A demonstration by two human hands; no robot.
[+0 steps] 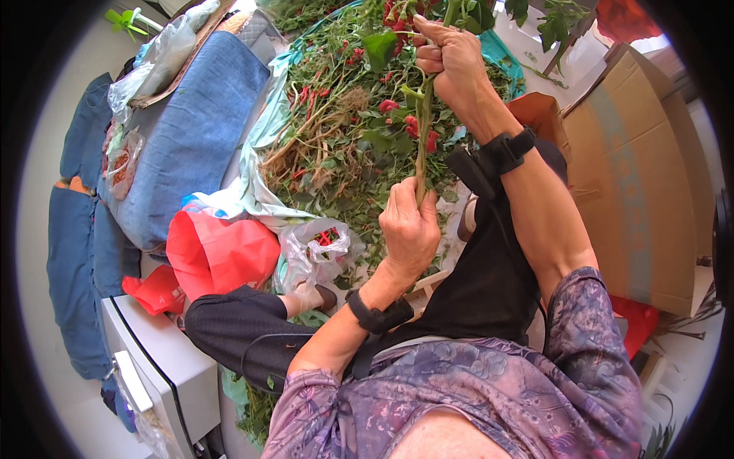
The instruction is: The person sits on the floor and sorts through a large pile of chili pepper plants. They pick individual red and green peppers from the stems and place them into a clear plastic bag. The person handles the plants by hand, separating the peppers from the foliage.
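Observation:
My left hand [408,225] grips the lower end of a thick green-brown plant stalk [423,135] that runs upward in front of me. Higher up, my right hand [453,63] is closed around the upper part of the same plant, where leaves and red chili peppers [395,16] hang at the picture's top edge. Beneath both hands spreads a heap of cut pepper plants [344,137] with leaves, roots and scattered red peppers, lying on a pale turquoise cloth [265,135]. A clear plastic bag [315,252] with red peppers inside stands to the left of my left hand.
A red bag [221,249] stands at the left near my knee, beside a white cabinet [172,338]. Behind it is a seat covered in blue denim cloth [189,132], with plastic bags on it. On the right stands a large cardboard box [636,183].

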